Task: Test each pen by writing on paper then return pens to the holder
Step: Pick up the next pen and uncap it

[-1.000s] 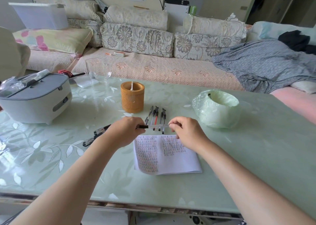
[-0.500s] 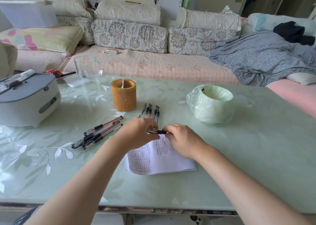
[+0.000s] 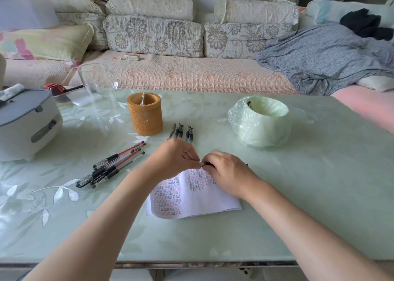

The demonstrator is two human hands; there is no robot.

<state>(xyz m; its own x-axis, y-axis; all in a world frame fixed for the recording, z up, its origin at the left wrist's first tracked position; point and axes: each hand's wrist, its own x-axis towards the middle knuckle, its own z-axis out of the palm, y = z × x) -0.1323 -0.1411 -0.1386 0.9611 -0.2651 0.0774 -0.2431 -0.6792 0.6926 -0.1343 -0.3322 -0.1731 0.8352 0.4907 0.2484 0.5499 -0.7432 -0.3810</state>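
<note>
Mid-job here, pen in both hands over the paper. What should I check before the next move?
1. Grip on pen by left hand and right hand: ok.
2. Pen uncapped: cannot tell, hidden in the grip.
3. Paper flat, with blank room left: ok.
4. Holder upright: ok.
5. Pen pile and pen row lying apart: ok.

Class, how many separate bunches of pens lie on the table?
2. The left bunch fans out beside the paper; the far bunch lies by the holder, partly hidden behind the left hand, which with the right hand pinches another pen.
</note>
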